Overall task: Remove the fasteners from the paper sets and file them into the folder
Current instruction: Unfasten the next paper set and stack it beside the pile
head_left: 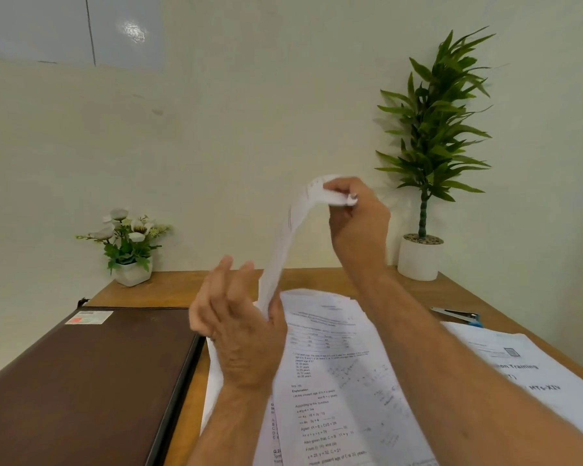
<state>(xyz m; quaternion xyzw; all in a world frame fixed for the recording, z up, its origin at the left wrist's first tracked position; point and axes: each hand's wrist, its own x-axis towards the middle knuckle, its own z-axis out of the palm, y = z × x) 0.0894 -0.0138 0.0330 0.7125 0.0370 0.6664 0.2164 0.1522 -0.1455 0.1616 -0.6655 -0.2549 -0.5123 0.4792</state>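
Observation:
My right hand [357, 223] is raised above the table and pinches the top corner of a lifted paper set [285, 243], which bends edge-on toward me. My left hand [239, 324] holds the lower edge of that set between thumb and fingers, the fingers spread. Below them a stack of printed pages [334, 381] lies on the wooden table [317, 277]. A closed brown folder [88, 381] lies to the left. No fastener is visible in the lifted set.
A staple remover or stapler with a blue handle [458, 316] lies at the right, behind another printed paper set [532, 371]. A small white flower pot [132, 260] stands at the back left, a tall green plant in a white pot [418, 253] at the back right.

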